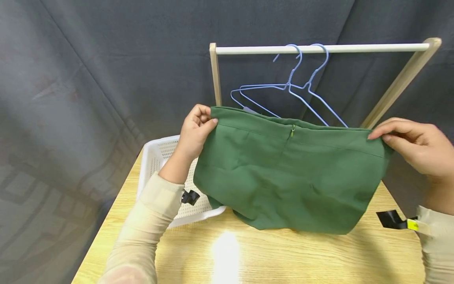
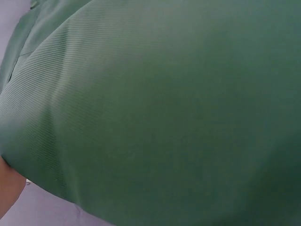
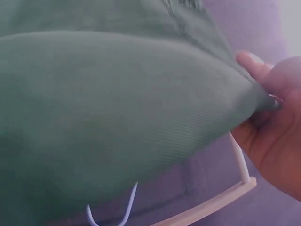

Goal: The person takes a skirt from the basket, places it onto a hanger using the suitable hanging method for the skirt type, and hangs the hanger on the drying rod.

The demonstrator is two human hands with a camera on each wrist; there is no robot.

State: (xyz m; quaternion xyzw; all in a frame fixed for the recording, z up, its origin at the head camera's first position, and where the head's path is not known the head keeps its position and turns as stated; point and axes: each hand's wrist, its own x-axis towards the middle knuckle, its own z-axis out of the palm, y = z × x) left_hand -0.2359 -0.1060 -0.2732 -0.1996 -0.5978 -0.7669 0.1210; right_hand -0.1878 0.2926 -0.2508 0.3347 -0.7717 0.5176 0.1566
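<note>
A green skirt (image 1: 294, 177) hangs spread out by its waistband, with a small zipper pull (image 1: 292, 131) near the middle of the top edge. My left hand (image 1: 193, 132) pinches one end of the waistband between thumb and fingers. At the other end, my right hand (image 1: 422, 146) pinches the same band, pulling it wide. Green cloth (image 2: 160, 113) fills most of the left wrist view. In the right wrist view, the skirt's corner (image 3: 244, 96) is gripped between the thumb and fingers of the right hand (image 3: 282, 136).
Behind the skirt stands a rack with a white rail (image 1: 369, 48) and wooden side posts (image 1: 400, 85). Two blue wire hangers (image 1: 291, 73) hang from the rail. A white perforated basket (image 1: 143, 173) sits at the left of the wooden table (image 1: 283, 260), partly behind the left arm.
</note>
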